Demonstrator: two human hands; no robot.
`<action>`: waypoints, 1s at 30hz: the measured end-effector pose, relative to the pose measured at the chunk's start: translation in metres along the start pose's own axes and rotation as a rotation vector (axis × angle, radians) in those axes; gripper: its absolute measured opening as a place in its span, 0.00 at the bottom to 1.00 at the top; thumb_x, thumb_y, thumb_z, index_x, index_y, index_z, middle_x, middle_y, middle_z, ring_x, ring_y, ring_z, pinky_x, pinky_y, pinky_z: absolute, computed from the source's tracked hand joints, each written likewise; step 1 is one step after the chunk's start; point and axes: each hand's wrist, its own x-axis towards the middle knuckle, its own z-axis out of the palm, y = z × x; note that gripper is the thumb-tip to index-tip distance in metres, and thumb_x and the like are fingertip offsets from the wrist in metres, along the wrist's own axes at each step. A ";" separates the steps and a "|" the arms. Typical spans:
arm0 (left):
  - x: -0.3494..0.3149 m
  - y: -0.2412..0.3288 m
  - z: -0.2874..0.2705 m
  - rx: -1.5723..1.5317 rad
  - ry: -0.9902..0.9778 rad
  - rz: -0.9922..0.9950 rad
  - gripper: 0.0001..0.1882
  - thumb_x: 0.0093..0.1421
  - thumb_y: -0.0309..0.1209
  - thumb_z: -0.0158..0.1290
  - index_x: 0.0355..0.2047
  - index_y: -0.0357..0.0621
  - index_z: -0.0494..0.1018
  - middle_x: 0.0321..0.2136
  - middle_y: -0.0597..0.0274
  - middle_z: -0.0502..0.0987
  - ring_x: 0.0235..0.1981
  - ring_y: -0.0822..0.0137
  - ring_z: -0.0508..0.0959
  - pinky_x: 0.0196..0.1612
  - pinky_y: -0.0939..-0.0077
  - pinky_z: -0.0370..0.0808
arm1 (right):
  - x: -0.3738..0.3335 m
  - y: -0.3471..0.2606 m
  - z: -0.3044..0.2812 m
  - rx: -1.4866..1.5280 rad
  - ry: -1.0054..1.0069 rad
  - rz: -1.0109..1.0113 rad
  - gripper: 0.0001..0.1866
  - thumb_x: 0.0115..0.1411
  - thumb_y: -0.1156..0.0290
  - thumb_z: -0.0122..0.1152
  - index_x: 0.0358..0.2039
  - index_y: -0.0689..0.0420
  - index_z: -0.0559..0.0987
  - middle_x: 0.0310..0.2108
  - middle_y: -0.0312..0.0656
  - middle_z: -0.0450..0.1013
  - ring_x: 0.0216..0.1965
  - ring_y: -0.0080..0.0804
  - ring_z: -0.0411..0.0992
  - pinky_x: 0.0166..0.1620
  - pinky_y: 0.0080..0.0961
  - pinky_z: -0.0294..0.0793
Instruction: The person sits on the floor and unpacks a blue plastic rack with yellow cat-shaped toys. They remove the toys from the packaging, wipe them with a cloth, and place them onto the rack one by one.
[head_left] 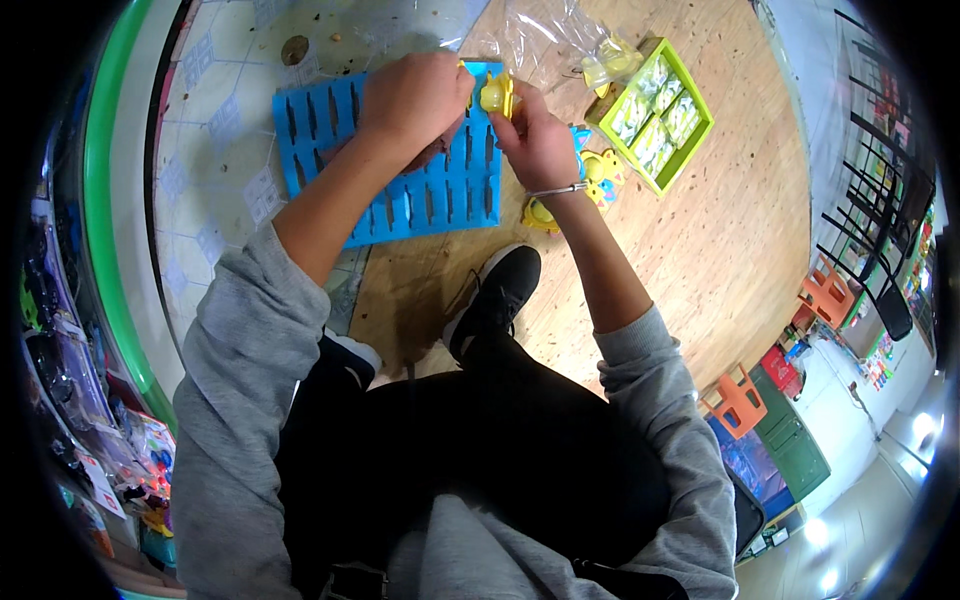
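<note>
My right hand [540,145] pinches a small yellow plastic piece [496,95] between thumb and fingers, over the right edge of a blue slotted board [430,215]. Close beside it, my left hand [412,100] is closed above the board with its fingertips mostly hidden. A bit of yellow shows at those fingertips, too small to name. Something dark reddish-brown [432,152] lies under the left hand, largely covered by it. Several yellow animal-shaped toys [600,170] with blue parts lie just right of my right wrist.
A lime-green tray [703,128] of white-and-green packets stands at the right on the wooden board [690,250]. Clear plastic bags [560,40], one with yellow pieces in it, lie at the far side. My shoe [505,285] rests near the blue board. Packaged goods [100,440] line the left.
</note>
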 end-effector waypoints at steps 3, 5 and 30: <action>0.003 0.018 -0.002 0.032 -0.044 0.002 0.14 0.54 0.37 0.46 0.23 0.43 0.77 0.23 0.50 0.78 0.27 0.51 0.80 0.29 0.58 0.75 | 0.000 0.001 0.001 -0.084 -0.013 0.022 0.20 0.55 0.65 0.57 0.47 0.57 0.68 0.22 0.51 0.74 0.25 0.52 0.74 0.27 0.43 0.72; 0.006 0.019 0.003 0.066 -0.071 -0.008 0.13 0.53 0.37 0.46 0.24 0.42 0.77 0.24 0.50 0.79 0.28 0.50 0.80 0.30 0.58 0.75 | 0.001 -0.005 0.003 -0.187 -0.008 -0.025 0.20 0.55 0.66 0.55 0.47 0.58 0.67 0.22 0.53 0.73 0.25 0.54 0.73 0.28 0.46 0.72; -0.018 -0.020 -0.009 -0.157 -0.246 -0.104 0.28 0.60 0.56 0.44 0.31 0.40 0.73 0.29 0.50 0.77 0.32 0.54 0.78 0.34 0.64 0.72 | -0.005 -0.009 -0.005 -0.050 -0.004 0.098 0.26 0.55 0.59 0.60 0.51 0.56 0.66 0.24 0.49 0.75 0.25 0.47 0.75 0.29 0.40 0.73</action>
